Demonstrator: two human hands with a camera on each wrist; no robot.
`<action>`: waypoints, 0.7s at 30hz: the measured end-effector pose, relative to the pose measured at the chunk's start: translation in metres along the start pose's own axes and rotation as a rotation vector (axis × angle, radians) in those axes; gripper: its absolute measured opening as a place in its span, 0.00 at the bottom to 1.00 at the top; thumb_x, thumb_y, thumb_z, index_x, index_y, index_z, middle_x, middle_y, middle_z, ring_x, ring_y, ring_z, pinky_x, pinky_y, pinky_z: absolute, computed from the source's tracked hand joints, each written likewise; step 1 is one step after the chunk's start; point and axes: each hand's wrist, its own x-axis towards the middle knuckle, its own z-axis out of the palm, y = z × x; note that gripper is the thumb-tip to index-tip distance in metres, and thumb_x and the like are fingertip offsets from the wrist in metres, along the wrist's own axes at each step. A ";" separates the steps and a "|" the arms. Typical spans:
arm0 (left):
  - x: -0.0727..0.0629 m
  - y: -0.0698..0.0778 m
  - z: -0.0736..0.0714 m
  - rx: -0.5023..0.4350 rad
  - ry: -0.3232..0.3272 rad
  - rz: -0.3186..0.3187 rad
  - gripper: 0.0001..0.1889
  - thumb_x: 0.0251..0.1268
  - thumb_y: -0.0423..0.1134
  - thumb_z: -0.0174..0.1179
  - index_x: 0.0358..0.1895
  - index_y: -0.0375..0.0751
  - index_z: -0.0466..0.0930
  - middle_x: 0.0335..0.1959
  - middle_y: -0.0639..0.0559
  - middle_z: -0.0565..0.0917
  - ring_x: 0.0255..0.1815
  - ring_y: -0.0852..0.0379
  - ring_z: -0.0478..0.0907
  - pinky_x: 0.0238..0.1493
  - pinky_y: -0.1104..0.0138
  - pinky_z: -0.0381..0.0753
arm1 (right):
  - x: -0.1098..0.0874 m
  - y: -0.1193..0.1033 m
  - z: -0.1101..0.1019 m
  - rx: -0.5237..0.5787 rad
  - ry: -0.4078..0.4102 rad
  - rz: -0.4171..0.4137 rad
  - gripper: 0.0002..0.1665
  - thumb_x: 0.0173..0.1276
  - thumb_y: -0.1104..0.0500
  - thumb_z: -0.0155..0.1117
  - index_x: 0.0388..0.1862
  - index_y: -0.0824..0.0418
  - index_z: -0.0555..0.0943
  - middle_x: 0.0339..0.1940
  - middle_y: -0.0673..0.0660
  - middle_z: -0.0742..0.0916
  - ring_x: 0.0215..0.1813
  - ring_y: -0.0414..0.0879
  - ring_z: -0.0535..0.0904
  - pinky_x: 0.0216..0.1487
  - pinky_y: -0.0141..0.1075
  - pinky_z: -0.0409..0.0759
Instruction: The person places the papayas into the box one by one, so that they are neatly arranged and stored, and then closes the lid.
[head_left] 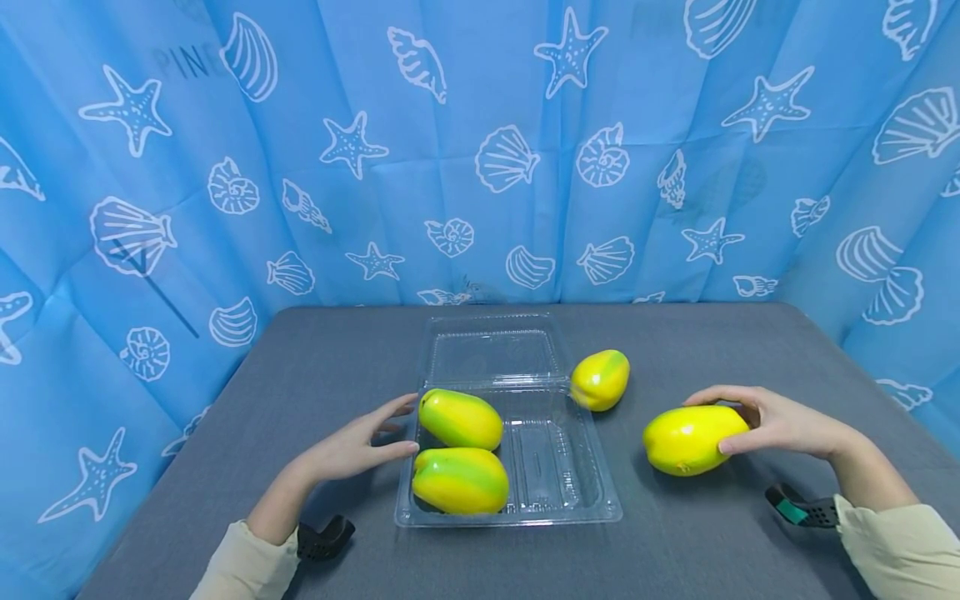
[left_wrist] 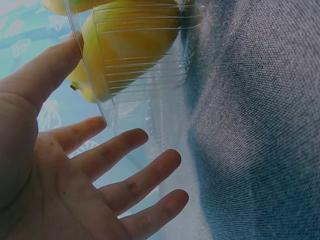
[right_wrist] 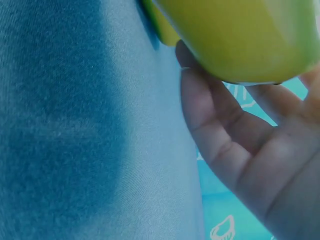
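My right hand [head_left: 776, 421] grips a yellow mango [head_left: 693, 439] at the right of the table; in the right wrist view curled fingers [right_wrist: 205, 107] lie against its underside. The mango seems lifted slightly, its shadow beneath. A clear plastic clamshell box [head_left: 555, 508] stands unfolded in the middle, its lid laid back. Inside, on the left half, two yellow-green mangoes lie one behind the other: the rear mango [head_left: 461, 419] and the front mango [head_left: 461, 482]. My left hand [head_left: 352, 442] is at the box's left edge, fingers spread, with the thumb by the rim in the left wrist view.
Another yellow-green mango [head_left: 602, 380] sits on the grey table [head_left: 337, 358] beside the box's back right corner. The raised clear lid [head_left: 491, 350] stretches toward the back. A blue curtain [head_left: 480, 167] with white shells surrounds the table. Black straps are on both wrists.
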 end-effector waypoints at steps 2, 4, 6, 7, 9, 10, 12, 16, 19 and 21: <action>0.000 0.000 0.000 0.002 0.001 -0.003 0.38 0.66 0.54 0.53 0.74 0.50 0.47 0.73 0.39 0.58 0.69 0.35 0.62 0.66 0.41 0.63 | 0.001 -0.001 0.001 -0.009 0.033 0.010 0.26 0.65 0.65 0.53 0.64 0.63 0.67 0.54 0.37 0.79 0.48 0.42 0.77 0.41 0.32 0.78; 0.000 0.001 0.000 0.004 0.002 -0.005 0.38 0.66 0.54 0.53 0.74 0.50 0.47 0.73 0.39 0.58 0.69 0.35 0.62 0.66 0.41 0.63 | 0.001 -0.003 0.002 -0.014 0.066 0.009 0.26 0.64 0.65 0.54 0.63 0.63 0.67 0.53 0.37 0.79 0.47 0.42 0.77 0.41 0.33 0.78; 0.000 0.001 0.000 0.005 0.001 -0.004 0.38 0.66 0.54 0.53 0.74 0.50 0.47 0.73 0.39 0.58 0.69 0.35 0.62 0.66 0.41 0.63 | 0.002 -0.004 0.003 -0.024 0.097 -0.003 0.26 0.64 0.66 0.55 0.62 0.62 0.68 0.52 0.37 0.79 0.46 0.42 0.77 0.40 0.33 0.78; 0.000 0.001 0.000 0.004 0.000 -0.004 0.38 0.66 0.54 0.53 0.74 0.49 0.47 0.73 0.39 0.58 0.69 0.35 0.62 0.66 0.41 0.63 | 0.003 -0.005 0.004 -0.029 0.109 -0.013 0.26 0.64 0.66 0.55 0.62 0.62 0.68 0.51 0.37 0.79 0.46 0.42 0.78 0.39 0.32 0.79; 0.000 0.001 0.000 0.005 0.000 -0.001 0.38 0.66 0.54 0.53 0.74 0.49 0.47 0.73 0.38 0.58 0.69 0.35 0.62 0.66 0.41 0.63 | 0.004 -0.008 0.005 -0.037 0.133 -0.033 0.25 0.63 0.67 0.56 0.61 0.62 0.68 0.51 0.37 0.79 0.45 0.42 0.78 0.39 0.32 0.79; 0.000 0.001 0.000 0.006 0.000 0.000 0.38 0.66 0.54 0.53 0.74 0.49 0.46 0.73 0.38 0.58 0.69 0.35 0.62 0.66 0.41 0.63 | 0.004 -0.009 0.006 -0.040 0.143 -0.039 0.25 0.63 0.67 0.56 0.61 0.62 0.69 0.51 0.37 0.79 0.44 0.42 0.78 0.38 0.32 0.79; 0.000 0.002 -0.001 0.006 0.000 0.004 0.38 0.66 0.54 0.53 0.74 0.48 0.46 0.73 0.38 0.58 0.69 0.35 0.62 0.66 0.41 0.64 | 0.006 -0.011 0.007 -0.050 0.163 -0.050 0.25 0.63 0.67 0.56 0.60 0.61 0.69 0.50 0.37 0.79 0.44 0.42 0.78 0.38 0.32 0.79; 0.000 0.002 -0.001 0.002 0.000 0.006 0.38 0.66 0.54 0.53 0.74 0.48 0.47 0.73 0.38 0.58 0.69 0.35 0.62 0.66 0.41 0.64 | 0.008 -0.015 0.009 -0.075 0.207 -0.069 0.25 0.62 0.68 0.57 0.59 0.61 0.70 0.49 0.38 0.80 0.43 0.41 0.78 0.37 0.32 0.79; 0.000 0.001 0.000 0.005 0.002 0.004 0.38 0.66 0.54 0.53 0.74 0.49 0.47 0.72 0.38 0.58 0.69 0.35 0.62 0.66 0.41 0.64 | 0.009 -0.017 0.010 -0.093 0.239 -0.078 0.25 0.62 0.68 0.58 0.59 0.63 0.70 0.48 0.39 0.80 0.43 0.41 0.78 0.37 0.31 0.79; 0.000 0.000 0.000 0.009 0.004 0.004 0.38 0.66 0.54 0.53 0.74 0.49 0.47 0.72 0.38 0.58 0.68 0.35 0.62 0.66 0.41 0.64 | 0.010 -0.019 0.011 -0.107 0.258 -0.079 0.25 0.61 0.67 0.59 0.58 0.64 0.70 0.47 0.39 0.80 0.42 0.41 0.78 0.37 0.31 0.79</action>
